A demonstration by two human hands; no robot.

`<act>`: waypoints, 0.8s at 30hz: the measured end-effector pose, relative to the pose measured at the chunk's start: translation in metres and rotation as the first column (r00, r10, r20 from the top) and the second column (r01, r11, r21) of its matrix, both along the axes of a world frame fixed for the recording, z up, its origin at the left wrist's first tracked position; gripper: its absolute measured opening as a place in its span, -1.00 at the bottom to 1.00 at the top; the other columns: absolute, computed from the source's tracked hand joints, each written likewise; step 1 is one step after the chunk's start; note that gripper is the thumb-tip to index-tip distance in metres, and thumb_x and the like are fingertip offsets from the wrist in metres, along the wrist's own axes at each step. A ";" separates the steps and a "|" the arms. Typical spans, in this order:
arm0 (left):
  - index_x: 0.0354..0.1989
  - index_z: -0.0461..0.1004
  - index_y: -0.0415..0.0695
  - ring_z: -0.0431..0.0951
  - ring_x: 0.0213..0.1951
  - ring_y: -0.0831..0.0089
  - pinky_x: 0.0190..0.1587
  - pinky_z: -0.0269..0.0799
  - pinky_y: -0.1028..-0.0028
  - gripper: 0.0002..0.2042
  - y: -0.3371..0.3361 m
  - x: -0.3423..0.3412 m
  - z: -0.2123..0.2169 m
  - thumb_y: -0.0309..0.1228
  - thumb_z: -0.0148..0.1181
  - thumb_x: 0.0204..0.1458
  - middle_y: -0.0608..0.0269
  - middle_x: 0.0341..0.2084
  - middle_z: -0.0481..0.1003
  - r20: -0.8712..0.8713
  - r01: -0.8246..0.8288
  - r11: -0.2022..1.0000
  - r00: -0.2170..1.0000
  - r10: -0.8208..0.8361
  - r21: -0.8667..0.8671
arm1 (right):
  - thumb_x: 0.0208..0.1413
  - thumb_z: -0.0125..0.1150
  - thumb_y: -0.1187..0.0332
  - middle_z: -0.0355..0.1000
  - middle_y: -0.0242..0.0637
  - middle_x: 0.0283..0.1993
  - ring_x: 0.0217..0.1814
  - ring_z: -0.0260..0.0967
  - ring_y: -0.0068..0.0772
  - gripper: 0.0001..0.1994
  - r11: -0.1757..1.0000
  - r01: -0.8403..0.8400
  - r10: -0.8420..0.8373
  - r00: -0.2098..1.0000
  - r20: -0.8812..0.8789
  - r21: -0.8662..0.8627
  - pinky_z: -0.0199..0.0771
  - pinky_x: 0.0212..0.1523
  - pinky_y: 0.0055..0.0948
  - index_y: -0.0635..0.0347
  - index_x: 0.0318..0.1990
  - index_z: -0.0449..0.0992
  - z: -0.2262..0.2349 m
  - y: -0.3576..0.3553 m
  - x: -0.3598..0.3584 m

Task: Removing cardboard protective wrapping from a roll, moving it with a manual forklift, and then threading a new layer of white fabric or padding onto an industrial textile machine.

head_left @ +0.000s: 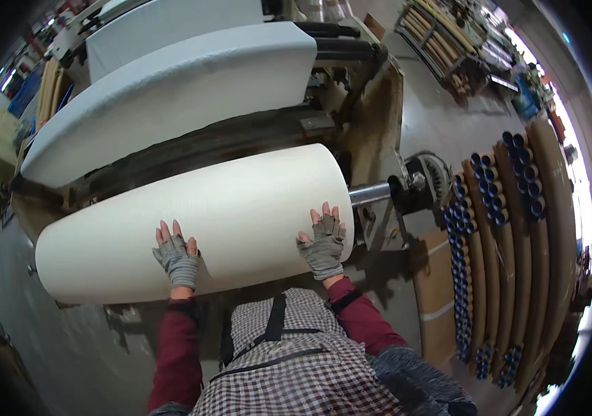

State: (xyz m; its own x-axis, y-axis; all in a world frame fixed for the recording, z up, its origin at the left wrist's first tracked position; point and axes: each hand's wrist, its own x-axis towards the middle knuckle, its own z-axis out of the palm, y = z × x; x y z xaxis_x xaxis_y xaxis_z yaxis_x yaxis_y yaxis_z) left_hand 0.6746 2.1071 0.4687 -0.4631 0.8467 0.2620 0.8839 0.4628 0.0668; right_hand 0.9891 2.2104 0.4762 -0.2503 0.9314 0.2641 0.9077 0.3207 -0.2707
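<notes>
A large roll of white sheet material lies across in front of me on a metal shaft. My left hand, in a grey fingerless glove, rests flat on the roll left of its middle, fingers stretched out. Near the roll's right end, my right hand lies on it in a matching glove, its fingers spread too. Neither hand grips anything. Beyond the roll, white fabric drapes over the machine's upper roller.
The machine's side frame stands at the right, with a dark round hub at the shaft's end. Long cardboard tubes with blue-rimmed ends are stacked farther right. A rack of tubes stands at the far right.
</notes>
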 end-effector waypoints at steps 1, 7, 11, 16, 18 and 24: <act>0.18 0.05 0.00 -0.08 0.22 0.10 0.05 -0.13 -0.13 -0.39 0.000 -0.002 -0.001 -0.10 -0.03 -0.09 0.08 0.21 -0.08 -0.001 0.025 1.000 1.000 -0.025 -0.016 | -0.12 0.06 0.06 -0.15 -0.19 0.30 0.36 -0.32 -0.11 -0.39 1.000 0.025 -0.025 1.000 -0.001 -0.016 -0.37 0.21 0.01 0.01 0.15 0.16 0.001 0.000 -0.004; 0.21 -0.01 0.05 -0.13 0.24 0.13 0.08 -0.18 -0.13 -0.39 0.012 -0.007 0.001 -0.09 -0.07 -0.06 0.12 0.23 -0.12 -0.008 0.012 0.993 1.000 -0.013 -0.114 | -0.10 0.03 0.05 -0.14 -0.20 0.30 0.35 -0.32 -0.10 -0.38 0.995 0.094 -0.093 0.995 0.029 -0.036 -0.41 0.20 0.04 0.00 0.17 0.13 0.005 0.013 -0.019; 0.20 0.01 0.06 -0.10 0.23 0.13 0.08 -0.16 -0.12 -0.41 0.025 -0.016 0.003 -0.08 -0.11 -0.03 0.13 0.22 -0.10 -0.039 0.055 0.988 0.997 -0.061 -0.141 | -0.05 -0.03 0.06 -0.11 -0.28 0.30 0.34 -0.29 -0.14 -0.45 0.990 0.138 -0.137 0.989 0.047 -0.009 -0.38 0.20 0.04 -0.03 0.14 0.18 0.017 0.024 -0.029; 0.18 0.04 0.06 -0.04 0.21 0.18 0.07 -0.07 -0.07 -0.49 0.058 -0.030 0.013 -0.07 -0.22 0.05 0.17 0.18 0.01 -0.078 0.039 0.977 0.995 -0.057 -0.210 | -0.06 -0.03 0.09 -0.08 -0.24 0.28 0.33 -0.27 -0.14 -0.49 0.991 0.122 -0.121 0.993 -0.014 0.052 -0.30 0.19 0.05 0.00 0.09 0.24 0.018 0.050 -0.044; 0.18 0.06 0.06 -0.02 0.21 0.26 0.10 -0.09 0.02 -0.51 0.074 -0.034 0.015 -0.05 -0.29 0.08 0.21 0.17 0.06 -0.034 0.035 0.965 0.998 -0.045 -0.261 | -0.08 -0.02 0.12 -0.06 -0.21 0.27 0.32 -0.24 -0.14 -0.52 0.986 0.161 -0.157 0.984 -0.086 0.042 -0.27 0.19 0.01 0.02 0.05 0.28 0.024 0.066 -0.049; 0.17 0.10 0.01 -0.02 0.22 0.29 0.14 -0.14 0.13 -0.46 0.129 -0.077 0.012 0.03 -0.44 0.08 0.19 0.17 0.08 0.184 0.085 0.900 0.983 -0.005 -0.428 | -0.13 0.02 0.34 0.34 -0.25 -0.12 -0.06 0.24 -0.17 -0.79 0.998 -0.049 0.058 0.872 -0.487 0.030 0.27 -0.13 -0.26 0.08 -0.28 0.42 0.069 0.016 -0.066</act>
